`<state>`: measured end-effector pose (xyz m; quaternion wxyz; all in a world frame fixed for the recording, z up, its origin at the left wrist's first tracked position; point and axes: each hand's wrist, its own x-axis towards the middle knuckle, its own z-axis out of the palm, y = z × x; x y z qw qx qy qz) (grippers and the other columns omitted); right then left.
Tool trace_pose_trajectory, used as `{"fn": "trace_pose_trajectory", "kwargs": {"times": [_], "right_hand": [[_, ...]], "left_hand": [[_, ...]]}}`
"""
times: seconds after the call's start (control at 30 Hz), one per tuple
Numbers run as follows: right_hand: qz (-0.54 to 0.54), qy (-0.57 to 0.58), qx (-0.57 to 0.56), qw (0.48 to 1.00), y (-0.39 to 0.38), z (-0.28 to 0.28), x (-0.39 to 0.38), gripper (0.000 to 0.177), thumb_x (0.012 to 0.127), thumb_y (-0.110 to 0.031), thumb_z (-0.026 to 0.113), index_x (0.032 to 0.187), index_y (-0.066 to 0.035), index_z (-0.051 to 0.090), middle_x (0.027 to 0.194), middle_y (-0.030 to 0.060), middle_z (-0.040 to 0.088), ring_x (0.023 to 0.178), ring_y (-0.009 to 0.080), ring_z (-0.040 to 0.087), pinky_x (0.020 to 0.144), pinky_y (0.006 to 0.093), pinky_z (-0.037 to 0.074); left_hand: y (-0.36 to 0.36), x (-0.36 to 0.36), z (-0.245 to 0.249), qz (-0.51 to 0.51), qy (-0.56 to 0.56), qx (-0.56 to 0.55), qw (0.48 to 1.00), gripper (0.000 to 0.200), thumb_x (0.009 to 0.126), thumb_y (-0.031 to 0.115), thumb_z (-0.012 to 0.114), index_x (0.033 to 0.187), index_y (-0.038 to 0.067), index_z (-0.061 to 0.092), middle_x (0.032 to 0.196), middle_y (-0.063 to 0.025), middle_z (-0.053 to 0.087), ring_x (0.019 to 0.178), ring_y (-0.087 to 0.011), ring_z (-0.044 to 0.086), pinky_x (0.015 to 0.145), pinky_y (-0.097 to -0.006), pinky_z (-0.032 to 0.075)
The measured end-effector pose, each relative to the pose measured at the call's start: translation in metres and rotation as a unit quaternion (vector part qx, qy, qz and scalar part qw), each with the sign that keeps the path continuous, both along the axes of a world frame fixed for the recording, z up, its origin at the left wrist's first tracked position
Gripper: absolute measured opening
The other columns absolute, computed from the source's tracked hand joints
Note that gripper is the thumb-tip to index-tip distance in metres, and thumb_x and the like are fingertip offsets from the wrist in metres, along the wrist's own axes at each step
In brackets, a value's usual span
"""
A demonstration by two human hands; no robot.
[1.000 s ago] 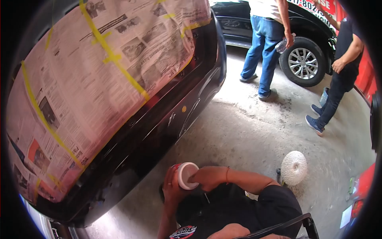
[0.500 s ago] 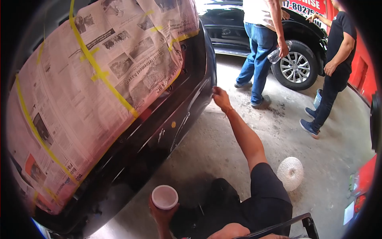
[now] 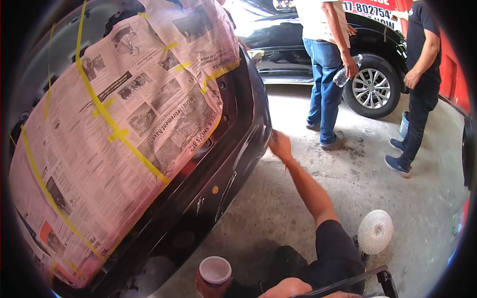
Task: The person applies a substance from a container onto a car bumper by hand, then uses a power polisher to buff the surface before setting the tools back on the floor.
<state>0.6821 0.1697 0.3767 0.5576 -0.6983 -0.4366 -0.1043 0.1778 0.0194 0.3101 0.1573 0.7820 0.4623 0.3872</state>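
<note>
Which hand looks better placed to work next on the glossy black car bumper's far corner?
Right, probably: the right hand is at the bumper; the left hand, farther back, holds a round white-rimmed tub.

Pink-tinted newspaper sheets [image 3: 134, 109] with black print carry bright yellow tape strips [image 3: 92, 89], the glossy curved car bumper [image 3: 198, 198] is black with whitish streaks and one yellow dot [image 3: 215, 189], and the round tub [image 3: 215, 269] shows a white rim around pale pink.

Concrete floor [image 3: 298, 193], dark-stained — red wall [image 3: 453, 74] at right, bright daylight.
</note>
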Motion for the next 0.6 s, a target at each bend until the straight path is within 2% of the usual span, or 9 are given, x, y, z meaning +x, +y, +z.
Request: {"fn": "trace_pose_trajectory", "kwargs": {"times": [0.1,0.13,0.17,0.23,0.37,0.43,0.5,0.57,0.6], "right_hand": [[0.044,0.049,0.0,0.998,0.021,0.066,0.032,0.054,0.087,-0.029,0.06,0.135,-0.005,0.056,0.117,0.0241,0.066,0.107,0.0377,0.065,0.094,0.0401,0.05],[0.047,0.034,0.079,0.995,0.058,0.066,0.053,0.054,0.09,-0.03,0.057,0.138,-0.004,0.053,0.126,0.024,0.062,0.117,0.0358,0.061,0.1,0.0383,0.046],[0.076,0.081,0.065,0.992,0.061,0.087,0.053,0.054,0.094,-0.033,0.054,0.141,-0.005,0.05,0.135,0.0244,0.056,0.127,0.0348,0.055,0.106,0.0371,0.041],[0.079,0.045,0.057,0.994,0.091,0.094,0.061,0.057,0.099,-0.041,0.046,0.144,-0.006,0.045,0.138,0.0253,0.053,0.132,0.0358,0.049,0.109,0.0365,0.038],[0.139,0.139,-0.023,0.98,0.051,0.079,0.011,0.063,0.1,-0.051,0.037,0.132,0.0,0.055,0.122,0.0276,0.062,0.116,0.0419,0.058,0.096,0.0412,0.044],[0.1,0.111,-0.135,0.979,0.024,0.054,-0.009,0.056,0.1,-0.047,0.036,0.131,-0.005,0.057,0.121,0.0305,0.06,0.118,0.0471,0.054,0.1,0.0459,0.042],[0.089,0.084,-0.118,0.985,-0.009,0.039,-0.037,0.055,0.101,-0.046,0.039,0.126,-0.001,0.061,0.113,0.0288,0.065,0.113,0.0448,0.059,0.097,0.0439,0.045],[0.098,0.102,0.0,0.99,-0.027,0.027,-0.07,0.052,0.1,-0.042,0.046,0.125,0.001,0.061,0.116,0.0266,0.066,0.112,0.0412,0.062,0.096,0.0415,0.047],[0.076,0.001,0.078,0.994,-0.039,0.027,-0.096,0.047,0.099,-0.034,0.054,0.125,0.004,0.061,0.12,0.0255,0.065,0.113,0.0381,0.063,0.097,0.0397,0.048]], "left_hand": [[-0.004,0.008,0.007,0.003,0.015,-0.006,1.0,0.117,0.045,0.037,0.097,0.141,0.006,0.038,0.129,-0.0176,0.057,0.119,-0.0365,0.058,0.098,-0.049,0.047],[-0.006,0.011,0.01,0.007,0.017,-0.007,1.0,0.116,0.045,0.037,0.097,0.141,0.006,0.038,0.129,-0.0174,0.058,0.119,-0.0364,0.058,0.098,-0.049,0.048],[-0.011,0.012,0.011,0.014,0.019,-0.011,1.0,0.116,0.045,0.036,0.097,0.14,0.006,0.039,0.129,-0.0173,0.058,0.118,-0.0363,0.058,0.098,-0.0489,0.048],[-0.029,0.01,0.011,0.038,0.022,-0.029,0.999,0.116,0.045,0.036,0.097,0.14,0.006,0.039,0.128,-0.017,0.058,0.118,-0.0361,0.058,0.097,-0.0487,0.048],[-0.079,0.009,0.007,0.09,0.009,-0.081,0.993,0.115,0.044,0.034,0.097,0.14,0.006,0.039,0.127,-0.0165,0.059,0.118,-0.0356,0.059,0.097,-0.0484,0.048],[-0.077,0.006,0.007,0.088,-0.023,-0.124,0.988,0.111,0.046,0.035,0.097,0.138,0.007,0.041,0.127,-0.0169,0.059,0.117,-0.0378,0.058,0.097,-0.0491,0.048],[-0.077,0.003,-0.003,0.05,-0.028,-0.067,0.996,0.11,0.047,0.036,0.097,0.137,0.006,0.042,0.127,-0.0173,0.059,0.116,-0.0376,0.059,0.096,-0.0485,0.049],[-0.074,0.006,0.01,0.043,-0.022,-0.088,0.995,0.11,0.048,0.037,0.097,0.137,0.005,0.041,0.127,-0.0177,0.059,0.116,-0.0379,0.059,0.096,-0.0485,0.049],[-0.077,0.004,0.012,0.022,-0.008,-0.097,0.995,0.11,0.049,0.037,0.096,0.138,0.004,0.041,0.127,-0.018,0.059,0.116,-0.0382,0.058,0.096,-0.0484,0.049]]}}
